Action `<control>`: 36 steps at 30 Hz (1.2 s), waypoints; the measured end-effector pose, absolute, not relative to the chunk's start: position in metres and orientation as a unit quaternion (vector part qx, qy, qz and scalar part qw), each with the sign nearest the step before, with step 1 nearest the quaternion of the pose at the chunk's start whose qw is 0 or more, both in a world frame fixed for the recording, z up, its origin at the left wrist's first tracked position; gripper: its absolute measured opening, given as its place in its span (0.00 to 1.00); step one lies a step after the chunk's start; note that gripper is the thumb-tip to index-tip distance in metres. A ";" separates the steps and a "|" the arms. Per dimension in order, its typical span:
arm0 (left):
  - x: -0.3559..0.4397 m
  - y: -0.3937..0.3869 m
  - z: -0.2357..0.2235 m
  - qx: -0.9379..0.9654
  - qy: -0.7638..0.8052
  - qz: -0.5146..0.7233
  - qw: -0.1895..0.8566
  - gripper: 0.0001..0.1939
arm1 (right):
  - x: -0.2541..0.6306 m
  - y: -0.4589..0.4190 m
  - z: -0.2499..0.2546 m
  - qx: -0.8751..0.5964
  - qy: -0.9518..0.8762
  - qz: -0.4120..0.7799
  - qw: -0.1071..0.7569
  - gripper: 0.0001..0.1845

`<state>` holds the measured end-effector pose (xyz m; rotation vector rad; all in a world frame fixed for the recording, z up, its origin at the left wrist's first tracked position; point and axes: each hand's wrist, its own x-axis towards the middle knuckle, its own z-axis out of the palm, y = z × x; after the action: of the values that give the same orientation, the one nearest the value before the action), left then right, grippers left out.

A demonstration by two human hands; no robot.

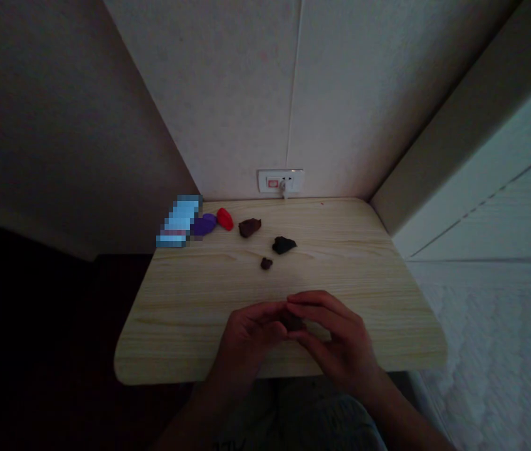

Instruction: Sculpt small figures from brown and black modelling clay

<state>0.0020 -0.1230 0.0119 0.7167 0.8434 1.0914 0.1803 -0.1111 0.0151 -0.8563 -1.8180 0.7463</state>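
Observation:
Between my two hands, above the near part of the table, is a small dark brown lump (293, 321) that looks like modelling clay. My left hand (252, 335) closes on it from the left, its thumb and fingers meeting around it. From the right, the fingers and thumb of my right hand (335, 329) press against the same lump. Fingers cover part of it, and the dim light hides its exact shape. Just beyond the hands lies a little brown bit (266, 264), with a black leaf-shaped piece (284, 245) and a larger brown piece (249, 227) farther back.
A red piece (224, 219) and a purple piece (205, 224) lie at the back left of the wooden table (175, 326), beside a blurred-out lit rectangle (179, 220). Behind, a wall socket (281, 181) holds a plug. A quilted mattress (504, 351) is at the right.

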 end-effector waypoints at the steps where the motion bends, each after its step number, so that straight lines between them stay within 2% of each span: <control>1: 0.001 -0.124 0.011 0.317 0.379 0.488 0.720 0.19 | 0.179 -0.112 0.013 -0.357 -0.735 0.303 0.491 0.18; 4: -0.001 -0.128 0.007 0.296 0.389 0.484 0.726 0.17 | 0.175 -0.117 0.006 -0.376 -0.717 0.300 0.505 0.18; 12: -0.008 -0.132 -0.002 0.318 0.438 0.482 0.689 0.17 | 0.172 -0.131 0.001 -0.382 -0.759 0.280 0.448 0.21; 17: -0.010 -0.129 0.007 0.333 0.418 0.446 0.718 0.18 | 0.177 -0.127 0.003 -0.361 -0.776 0.316 0.409 0.29; 20: -0.010 -0.126 0.009 0.308 0.432 0.426 0.733 0.17 | 0.179 -0.126 0.004 -0.349 -0.785 0.333 0.390 0.27; 23: -0.010 -0.126 0.009 0.314 0.435 0.418 0.733 0.18 | 0.179 -0.126 0.004 -0.350 -0.774 0.329 0.413 0.23; 29: -0.007 -0.137 0.010 0.370 0.504 0.428 0.652 0.19 | 0.175 -0.122 0.003 -0.359 -0.753 0.344 0.432 0.22; 32: -0.008 -0.139 0.007 0.361 0.478 0.401 0.693 0.18 | 0.176 -0.120 0.005 -0.355 -0.751 0.349 0.433 0.19; 36: -0.010 -0.134 0.005 0.343 0.378 0.386 0.768 0.17 | 0.179 -0.117 0.009 -0.336 -0.751 0.395 0.409 0.26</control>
<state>-0.0098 -0.1338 0.0047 0.7455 0.8211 0.8372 0.1792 -0.1174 0.0091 -0.8464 -1.8914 0.9963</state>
